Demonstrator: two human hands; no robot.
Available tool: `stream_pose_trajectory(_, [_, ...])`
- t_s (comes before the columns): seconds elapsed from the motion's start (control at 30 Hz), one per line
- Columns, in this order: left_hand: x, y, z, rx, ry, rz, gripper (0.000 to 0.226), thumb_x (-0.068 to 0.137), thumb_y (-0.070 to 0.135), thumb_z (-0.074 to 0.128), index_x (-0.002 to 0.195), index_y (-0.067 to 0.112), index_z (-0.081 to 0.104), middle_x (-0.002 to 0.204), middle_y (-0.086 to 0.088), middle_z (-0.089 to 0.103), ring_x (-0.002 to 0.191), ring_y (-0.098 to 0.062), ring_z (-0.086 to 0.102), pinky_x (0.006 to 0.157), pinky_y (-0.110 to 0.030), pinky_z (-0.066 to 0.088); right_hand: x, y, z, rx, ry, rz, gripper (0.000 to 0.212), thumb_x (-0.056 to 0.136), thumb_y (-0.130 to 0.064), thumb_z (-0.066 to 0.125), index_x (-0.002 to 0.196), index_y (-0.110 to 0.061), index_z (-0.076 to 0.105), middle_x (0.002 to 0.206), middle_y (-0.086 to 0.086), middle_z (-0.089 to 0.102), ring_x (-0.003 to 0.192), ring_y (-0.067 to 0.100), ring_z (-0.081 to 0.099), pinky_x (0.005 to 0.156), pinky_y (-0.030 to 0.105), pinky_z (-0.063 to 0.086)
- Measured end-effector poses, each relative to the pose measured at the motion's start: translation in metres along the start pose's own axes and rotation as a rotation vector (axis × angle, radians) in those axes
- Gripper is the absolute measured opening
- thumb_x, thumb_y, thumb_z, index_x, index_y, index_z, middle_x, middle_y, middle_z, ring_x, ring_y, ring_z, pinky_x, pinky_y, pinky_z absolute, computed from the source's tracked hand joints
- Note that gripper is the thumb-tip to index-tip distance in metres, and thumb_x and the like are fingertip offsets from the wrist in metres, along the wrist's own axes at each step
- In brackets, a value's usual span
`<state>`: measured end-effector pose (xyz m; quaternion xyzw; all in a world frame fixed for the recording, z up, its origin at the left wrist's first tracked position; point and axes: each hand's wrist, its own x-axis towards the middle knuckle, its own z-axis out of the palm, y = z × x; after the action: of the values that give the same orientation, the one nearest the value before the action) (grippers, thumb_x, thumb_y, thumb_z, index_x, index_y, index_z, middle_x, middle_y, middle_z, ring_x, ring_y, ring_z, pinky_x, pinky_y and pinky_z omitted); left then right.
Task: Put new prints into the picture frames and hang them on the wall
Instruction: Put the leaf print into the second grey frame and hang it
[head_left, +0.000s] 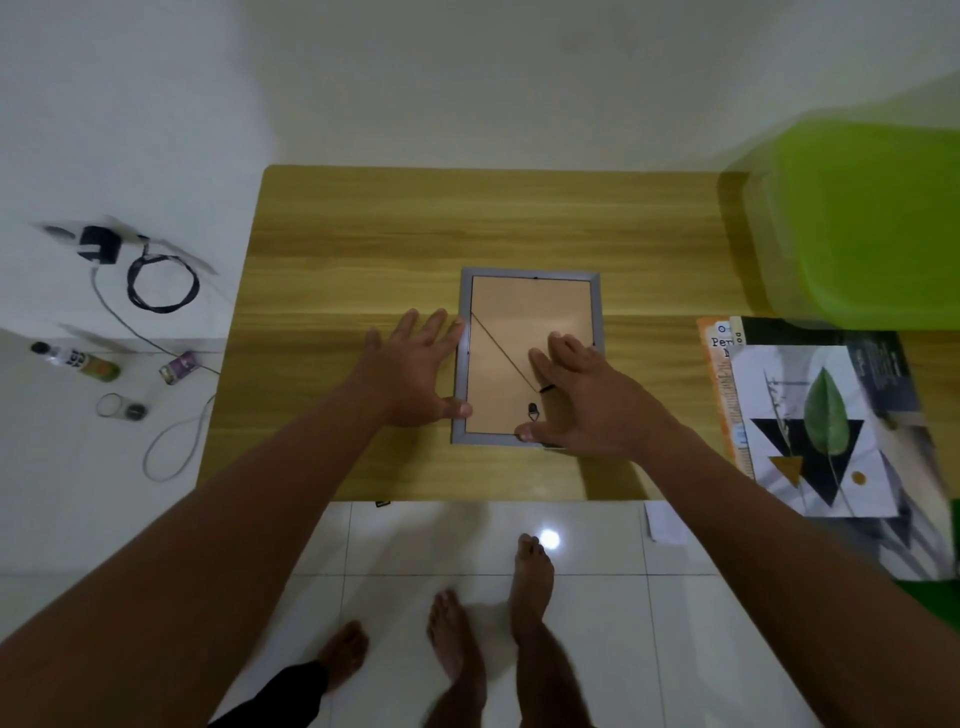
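Wooden table (363, 249), frame (530, 358) face down (backing up). Left hand (415, 371) spread against its edge; right hand (582, 395) flat on backing.

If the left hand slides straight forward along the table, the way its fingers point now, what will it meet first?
The left hand lies flat beside the picture frame, fingers pointing up the picture and slightly right. Probably the frame's left edge first, since the fingertips already seem to touch it; otherwise only bare wooden table to the wall.

Dim, flat indoor light with a greenish cast. A lamp's glare spot (549, 539) shines on the floor tiles below the hands. Soft shadows lie under both forearms. Wide-angle bending curves the edges; the green tub (852, 218) far right smears with blur.
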<state>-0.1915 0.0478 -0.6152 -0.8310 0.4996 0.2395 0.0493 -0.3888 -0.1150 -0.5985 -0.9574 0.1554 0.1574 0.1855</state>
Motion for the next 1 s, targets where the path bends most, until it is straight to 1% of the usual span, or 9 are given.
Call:
stream_pose_trajectory(0.07, [0.0,-0.001,0.0,-0.014,-0.001,0.004,0.111,0.075,0.078,0.054,0.154,0.034,-0.009,0.163,0.004,-0.013,0.15,-0.026,-0.011,0.117,-0.062,0.005,0.001,0.001,0.003,-0.006,-0.017,0.003,0.105,0.082,-0.073,0.056,0.159,-0.02,0.008,0.166,0.008,-0.005,0.152,0.021,-0.008,0.117,0.032,-0.002])
stream_pose_trajectory(0.13, [-0.001,-0.002,0.001,-0.037,0.001,0.008,0.112,0.074,0.079,0.055,0.154,0.034,-0.009,0.163,0.004,-0.013,0.15,-0.026,-0.012,0.117,-0.061,0.003,0.002,0.002,0.004,-0.001,-0.018,-0.003,0.103,0.084,-0.07,0.057,0.158,-0.018,0.009,0.165,0.009,-0.004,0.152,0.022,-0.008,0.119,0.034,-0.001])
stream_pose_trajectory(0.33, [-0.001,-0.004,0.001,-0.058,0.001,0.017,0.112,0.073,0.079,0.056,0.154,0.035,-0.007,0.163,0.004,-0.012,0.15,-0.025,-0.012,0.116,-0.061,0.003,0.006,0.001,0.005,0.048,-0.003,0.008,0.097,0.083,-0.061,0.065,0.155,-0.014,0.022,0.163,0.012,0.009,0.152,0.027,0.0,0.121,0.043,0.004])
stream_pose_trajectory(0.53, [-0.001,-0.004,0.003,-0.066,0.007,0.02,0.113,0.071,0.08,0.056,0.154,0.037,-0.007,0.164,0.004,-0.01,0.15,-0.025,-0.011,0.116,-0.061,0.003,0.011,-0.003,0.006,0.123,-0.035,0.063,0.097,0.081,-0.052,0.073,0.155,-0.015,0.022,0.164,0.009,0.006,0.152,0.028,-0.002,0.123,0.045,0.003])
stream_pose_trajectory(0.7, [-0.001,-0.006,0.004,-0.08,0.011,0.023,0.114,0.069,0.082,0.055,0.154,0.038,-0.006,0.164,0.005,-0.01,0.15,-0.025,-0.011,0.115,-0.062,0.002,0.017,-0.003,0.009,0.136,-0.036,0.109,0.1,0.076,-0.052,0.078,0.154,-0.017,0.026,0.164,0.007,0.009,0.152,0.026,-0.001,0.124,0.046,0.005])
stream_pose_trajectory(0.87, [0.0,-0.007,0.006,-0.074,0.015,0.02,0.115,0.068,0.084,0.054,0.154,0.039,-0.007,0.164,0.006,-0.01,0.15,-0.024,-0.011,0.116,-0.062,0.002,0.018,-0.005,0.007,0.166,-0.039,0.133,0.102,0.076,-0.048,0.08,0.155,-0.018,0.024,0.165,0.007,0.005,0.152,0.025,-0.002,0.124,0.044,0.003])
stream_pose_trajectory(0.93, [0.0,-0.008,0.007,-0.08,0.023,0.022,0.116,0.066,0.085,0.055,0.154,0.04,-0.005,0.164,0.006,-0.008,0.15,-0.023,-0.009,0.117,-0.061,0.003,0.017,-0.001,0.007,0.175,-0.045,0.11,0.102,0.076,-0.05,0.079,0.156,-0.017,0.023,0.165,0.007,0.004,0.152,0.025,-0.003,0.124,0.044,0.001])
stream_pose_trajectory(1.0, [0.0,-0.01,0.008,-0.094,0.043,0.021,0.118,0.062,0.088,0.055,0.154,0.041,-0.003,0.164,0.006,-0.005,0.151,-0.022,-0.007,0.117,-0.06,0.004,0.014,0.001,0.006,0.193,-0.061,0.093,0.1,0.077,-0.057,0.074,0.155,-0.016,0.025,0.165,0.008,0.007,0.152,0.027,-0.001,0.123,0.045,0.003])
